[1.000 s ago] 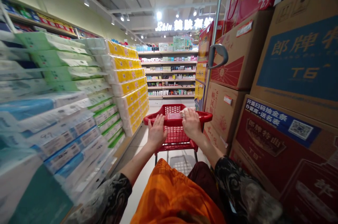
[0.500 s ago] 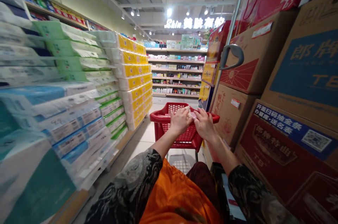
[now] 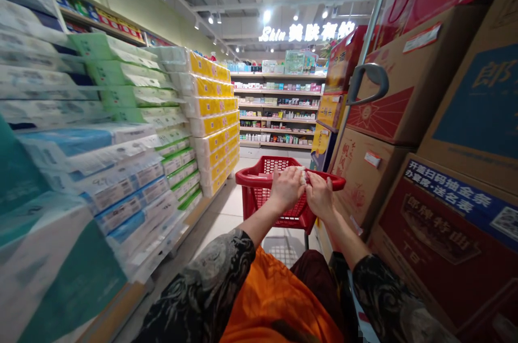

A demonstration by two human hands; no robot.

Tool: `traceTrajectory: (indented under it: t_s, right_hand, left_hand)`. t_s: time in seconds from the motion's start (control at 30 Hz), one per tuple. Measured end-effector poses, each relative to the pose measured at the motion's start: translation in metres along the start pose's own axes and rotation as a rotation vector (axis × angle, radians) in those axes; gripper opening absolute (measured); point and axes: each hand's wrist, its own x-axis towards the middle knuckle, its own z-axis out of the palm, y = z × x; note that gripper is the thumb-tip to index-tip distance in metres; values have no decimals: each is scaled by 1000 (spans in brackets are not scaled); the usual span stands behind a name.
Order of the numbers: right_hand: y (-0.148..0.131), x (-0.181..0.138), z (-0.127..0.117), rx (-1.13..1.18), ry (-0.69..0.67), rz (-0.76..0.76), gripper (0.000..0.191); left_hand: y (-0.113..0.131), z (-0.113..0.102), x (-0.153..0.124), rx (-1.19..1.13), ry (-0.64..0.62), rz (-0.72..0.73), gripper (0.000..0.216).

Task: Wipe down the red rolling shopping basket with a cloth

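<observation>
A red shopping cart (image 3: 259, 186) stands in the aisle in front of me. Both my hands are over its near handle. My left hand (image 3: 286, 189) and my right hand (image 3: 319, 196) are closed side by side on a small pale crumpled thing (image 3: 302, 174), perhaps a tissue or wrapper, held between the fingertips. I cannot tell whether the palms rest on the handle. My sleeves are dark and patterned, and an orange cloth (image 3: 275, 300) lies over my front.
Stacked packs of tissue paper (image 3: 121, 132) line the left side, with yellow packs (image 3: 210, 116) further on. Large cardboard cartons (image 3: 424, 132) tower on the right, close to the cart. Shelves of small goods (image 3: 279, 111) cross the far end. Pale floor tiles (image 3: 226, 208) run ahead.
My left hand has come off the handle's left part and joined the right hand at the middle. Both now pinch the pale thing. The cart has rolled a little forward and right.
</observation>
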Motion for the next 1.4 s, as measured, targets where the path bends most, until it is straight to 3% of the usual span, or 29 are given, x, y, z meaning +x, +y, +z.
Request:
traceTrajectory:
  t_s: [0.07,0.23,0.3,0.37,0.53,0.6,0.87,0.97,1.13,1.2,1.27,1.4]
  right_hand:
    - [4,-1,0,-8,7,19,45]
    - [7,-3,-1,17,29,-1,43]
    - [6,-3,1,34,40,-19,43]
    - [6,-2,3,43,50,-23,43]
    - [17,-4,7,46,61,-59,46]
    - [23,-4,7,39,74,-60,47]
    - [16,-4,10,20,98,-47,43]
    - [13,-5,14,59,126,-40,45]
    - [26,-9,14,107,143,-95,56]
    - [32,-9,13,107,151,-119,56]
    - [37,-10,12,116,160,-139,55]
    - [37,-10,11,160,180,-159,52]
  left_hand:
    - [-6,-1,-4,11,3,30,46]
    - [-71,-20,-39,134,31,-46,45]
    - [-83,-23,-43,177,57,-81,44]
    - [-73,-18,-36,183,76,-71,44]
    - [-8,6,3,107,53,112,45]
    - [0,8,9,88,34,138,45]
    - [-75,-21,-36,173,76,-24,43]
    - [-57,-12,-26,153,78,-1,44]
    - [13,15,12,117,44,121,43]
    - [18,17,14,116,41,147,42]
    - [0,11,4,102,47,147,43]
    - [-72,-12,-33,125,96,86,42]
